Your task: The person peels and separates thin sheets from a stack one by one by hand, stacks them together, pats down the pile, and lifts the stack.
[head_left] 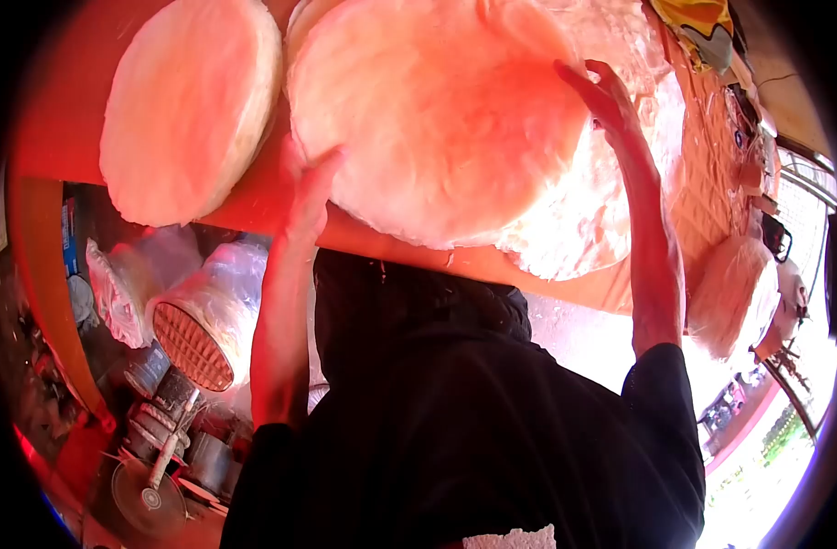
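Note:
A large round pad of fluffy, wadding-like material (437, 119) lies on the table in front of me, tinted pink-orange by the light. My left hand (311, 183) grips its near left edge, with the thumb on the rim and the other fingers mostly hidden. On the far right edge, my right hand (606, 96) holds the rim, fingers bent over it. Under the pad's right side spreads a looser, glossy white sheet of similar material (574, 229). A second round pad (190, 110) lies to the left, apart from my hands.
The orange-red tabletop (236, 206) ends just before my body. Below it on the left are a plastic-wrapped woven basket (194, 343), metal pots (208, 462) and a round lid-like disc (149, 499). A wrapped bundle (734, 297) sits at right, and yellow cloth (697, 18) at the far right.

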Available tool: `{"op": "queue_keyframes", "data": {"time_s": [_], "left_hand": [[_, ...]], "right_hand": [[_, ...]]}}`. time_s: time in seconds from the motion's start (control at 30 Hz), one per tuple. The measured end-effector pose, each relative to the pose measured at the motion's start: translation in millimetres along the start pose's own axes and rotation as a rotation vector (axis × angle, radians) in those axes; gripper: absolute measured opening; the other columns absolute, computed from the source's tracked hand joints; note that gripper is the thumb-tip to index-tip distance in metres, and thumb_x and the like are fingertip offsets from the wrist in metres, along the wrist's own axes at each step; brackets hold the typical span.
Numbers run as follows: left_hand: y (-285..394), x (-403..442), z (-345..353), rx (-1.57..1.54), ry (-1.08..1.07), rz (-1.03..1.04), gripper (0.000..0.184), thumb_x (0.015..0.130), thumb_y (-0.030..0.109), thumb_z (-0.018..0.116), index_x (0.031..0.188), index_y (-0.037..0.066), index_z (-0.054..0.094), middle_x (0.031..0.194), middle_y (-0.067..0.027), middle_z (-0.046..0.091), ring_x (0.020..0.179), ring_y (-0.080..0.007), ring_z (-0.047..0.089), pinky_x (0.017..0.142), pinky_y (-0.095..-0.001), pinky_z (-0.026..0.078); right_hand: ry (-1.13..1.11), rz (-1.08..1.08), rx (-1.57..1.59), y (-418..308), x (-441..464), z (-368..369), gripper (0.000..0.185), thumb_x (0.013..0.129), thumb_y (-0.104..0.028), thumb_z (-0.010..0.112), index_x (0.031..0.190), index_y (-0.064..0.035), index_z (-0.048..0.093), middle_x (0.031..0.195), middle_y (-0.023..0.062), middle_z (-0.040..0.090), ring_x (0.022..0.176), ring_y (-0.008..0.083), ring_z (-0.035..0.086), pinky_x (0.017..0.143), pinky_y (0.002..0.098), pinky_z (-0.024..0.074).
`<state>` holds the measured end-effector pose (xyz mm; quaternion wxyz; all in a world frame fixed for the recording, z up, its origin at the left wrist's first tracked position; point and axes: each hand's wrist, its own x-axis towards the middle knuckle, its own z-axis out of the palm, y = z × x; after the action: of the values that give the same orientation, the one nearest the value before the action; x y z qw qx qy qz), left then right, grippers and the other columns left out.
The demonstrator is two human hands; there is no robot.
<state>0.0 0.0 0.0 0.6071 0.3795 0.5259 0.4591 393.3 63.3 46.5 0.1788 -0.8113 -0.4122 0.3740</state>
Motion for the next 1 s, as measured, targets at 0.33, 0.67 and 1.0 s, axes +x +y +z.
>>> {"op": "queue_keyframes", "data": {"time_s": [0.33, 0.67, 1.0], "left_hand": [[8, -3, -21, -0.298, -0.011, -0.261, 0.051, 0.090, 0.007, 0.060, 0.138, -0.003, 0.043, 0.135, -0.0129, 0.053, 0.125, -0.0226, 0.051, 0.107, -0.0372, 0.039], [14, -14, -7, -0.245, 0.094, -0.120, 0.044, 0.084, 0.000, 0.065, 0.126, -0.002, 0.050, 0.125, -0.0113, 0.058, 0.114, -0.0198, 0.056, 0.101, -0.0342, 0.043], [-1, 0, 0, -0.028, 0.197, -0.052, 0.048, 0.083, 0.005, 0.070, 0.126, -0.002, 0.051, 0.124, -0.0114, 0.059, 0.112, -0.0197, 0.057, 0.098, -0.0332, 0.045]], "right_hand": [[-0.047, -0.278, -0.257, 23, -1, -16, 0.067, 0.070, -0.043, 0.082, 0.114, 0.0027, 0.060, 0.075, 0.0106, 0.066, 0.067, 0.0211, 0.066, 0.062, 0.0332, 0.0549], [0.141, -0.471, -0.455, -24, 30, 19, 0.056, 0.079, -0.058, 0.063, 0.080, -0.0023, 0.069, 0.079, 0.0169, 0.069, 0.084, 0.0328, 0.067, 0.078, 0.0428, 0.0503], [-0.121, -0.464, -0.068, 4, 75, 14, 0.041, 0.080, -0.043, 0.072, 0.087, -0.0030, 0.066, 0.067, -0.0019, 0.055, 0.058, 0.0087, 0.050, 0.051, 0.0265, 0.0381]]}}
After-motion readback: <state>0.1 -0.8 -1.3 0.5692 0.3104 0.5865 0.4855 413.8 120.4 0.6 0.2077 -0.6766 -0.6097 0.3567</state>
